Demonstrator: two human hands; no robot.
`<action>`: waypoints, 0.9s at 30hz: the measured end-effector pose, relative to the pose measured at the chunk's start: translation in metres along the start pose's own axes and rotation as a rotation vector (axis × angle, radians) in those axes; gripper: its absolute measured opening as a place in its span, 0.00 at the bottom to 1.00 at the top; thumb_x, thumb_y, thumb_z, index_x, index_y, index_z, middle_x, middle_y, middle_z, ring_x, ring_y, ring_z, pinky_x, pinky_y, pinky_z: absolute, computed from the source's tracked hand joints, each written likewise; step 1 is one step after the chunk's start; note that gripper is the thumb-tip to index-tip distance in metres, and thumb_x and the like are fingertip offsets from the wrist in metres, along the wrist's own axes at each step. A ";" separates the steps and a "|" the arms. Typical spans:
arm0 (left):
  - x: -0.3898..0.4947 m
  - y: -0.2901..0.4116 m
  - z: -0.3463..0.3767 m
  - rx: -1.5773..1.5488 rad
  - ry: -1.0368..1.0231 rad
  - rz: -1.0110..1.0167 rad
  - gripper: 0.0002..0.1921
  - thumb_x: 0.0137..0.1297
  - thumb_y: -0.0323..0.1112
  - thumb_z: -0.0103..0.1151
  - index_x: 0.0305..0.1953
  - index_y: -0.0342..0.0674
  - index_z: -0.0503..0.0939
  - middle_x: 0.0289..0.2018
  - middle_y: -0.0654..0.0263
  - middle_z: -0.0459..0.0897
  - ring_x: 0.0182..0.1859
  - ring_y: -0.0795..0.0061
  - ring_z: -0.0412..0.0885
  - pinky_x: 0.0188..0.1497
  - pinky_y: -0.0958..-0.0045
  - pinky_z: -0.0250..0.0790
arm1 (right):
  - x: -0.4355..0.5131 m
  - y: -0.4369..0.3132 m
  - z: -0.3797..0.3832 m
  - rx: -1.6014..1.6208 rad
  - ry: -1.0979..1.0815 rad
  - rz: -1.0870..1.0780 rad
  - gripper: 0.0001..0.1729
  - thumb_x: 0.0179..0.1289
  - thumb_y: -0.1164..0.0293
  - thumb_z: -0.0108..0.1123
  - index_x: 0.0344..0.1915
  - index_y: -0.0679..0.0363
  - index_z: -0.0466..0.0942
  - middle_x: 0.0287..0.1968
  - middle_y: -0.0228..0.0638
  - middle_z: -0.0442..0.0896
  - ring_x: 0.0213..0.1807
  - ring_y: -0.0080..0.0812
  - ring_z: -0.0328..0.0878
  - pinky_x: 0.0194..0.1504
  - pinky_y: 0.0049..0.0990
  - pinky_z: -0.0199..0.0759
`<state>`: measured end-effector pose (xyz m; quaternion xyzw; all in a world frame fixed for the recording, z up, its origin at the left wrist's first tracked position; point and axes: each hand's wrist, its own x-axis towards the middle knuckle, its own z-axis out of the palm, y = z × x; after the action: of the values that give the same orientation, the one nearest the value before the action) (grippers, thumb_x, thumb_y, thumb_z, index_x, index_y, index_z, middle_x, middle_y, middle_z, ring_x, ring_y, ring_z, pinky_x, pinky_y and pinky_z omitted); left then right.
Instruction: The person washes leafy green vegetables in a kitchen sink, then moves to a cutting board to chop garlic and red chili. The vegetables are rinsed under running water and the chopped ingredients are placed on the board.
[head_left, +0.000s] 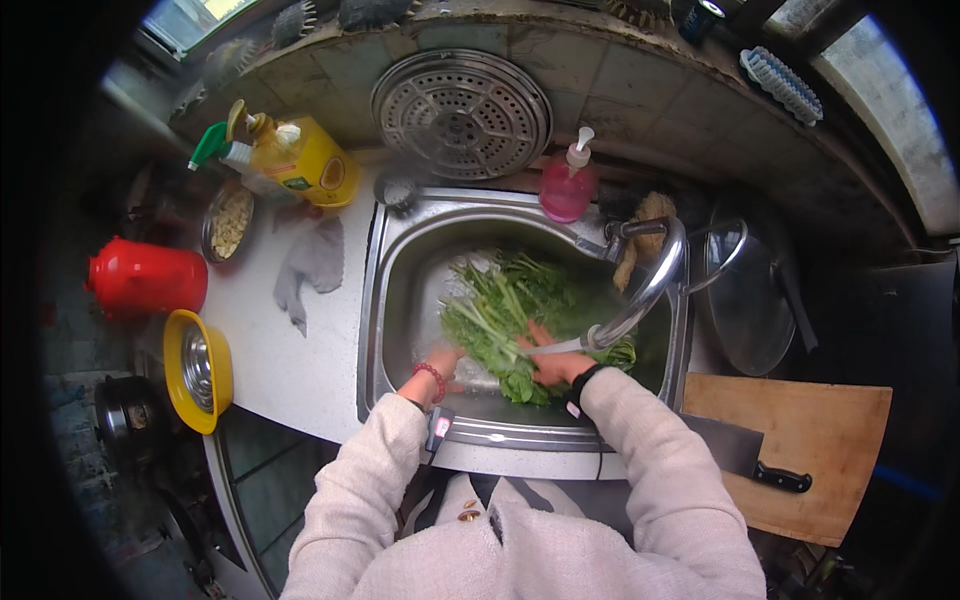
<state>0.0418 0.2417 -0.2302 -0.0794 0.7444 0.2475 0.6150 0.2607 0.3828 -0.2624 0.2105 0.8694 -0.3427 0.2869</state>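
Observation:
Leafy green vegetables with pale stalks (495, 315) lie heaped in a stainless steel sink (412, 202). Water runs from the curved metal faucet (651, 281) onto my right hand (551, 361), which rests on the leaves with its fingers spread; whether it grips any is unclear. My left hand (444, 367), with a red beaded bracelet (435, 381) at its wrist, is over the sink's left part, beside the heap. Its fingers are partly blurred, and I cannot tell if they touch the greens. Both wrists are at the sink's near side.
Right of the sink, a cleaver (727, 446) lies on a wooden cutting board (810, 450). A pink pump bottle (568, 187) and round perforated metal steamer racks (461, 112) stand behind. To the left are a grey cloth (311, 262), a yellow basin (217, 367) and a red container (150, 277).

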 end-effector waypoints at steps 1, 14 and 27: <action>0.000 0.001 0.000 0.021 -0.024 -0.007 0.31 0.66 0.46 0.53 0.65 0.37 0.60 0.65 0.51 0.59 0.62 0.49 0.65 0.46 0.53 0.78 | -0.003 0.001 0.004 0.012 -0.024 -0.091 0.50 0.53 0.62 0.63 0.73 0.46 0.47 0.76 0.45 0.33 0.76 0.50 0.38 0.68 0.52 0.48; 0.005 -0.003 0.013 -0.030 -0.156 -0.102 0.37 0.66 0.43 0.56 0.69 0.36 0.50 0.70 0.47 0.46 0.69 0.44 0.53 0.49 0.49 0.74 | 0.022 0.002 -0.059 -0.109 0.211 0.143 0.44 0.59 0.49 0.55 0.72 0.45 0.50 0.74 0.45 0.42 0.75 0.48 0.38 0.66 0.61 0.44; -0.010 0.003 0.018 -0.110 -0.230 -0.064 0.43 0.66 0.37 0.55 0.72 0.45 0.36 0.71 0.50 0.44 0.71 0.43 0.48 0.59 0.41 0.63 | 0.022 -0.016 -0.027 -0.238 0.248 0.033 0.34 0.63 0.58 0.50 0.66 0.60 0.60 0.71 0.50 0.54 0.70 0.56 0.51 0.58 0.53 0.63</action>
<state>0.0588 0.2511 -0.2224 -0.1080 0.6515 0.2754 0.6986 0.2258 0.3944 -0.2526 0.2299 0.9290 -0.2043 0.2059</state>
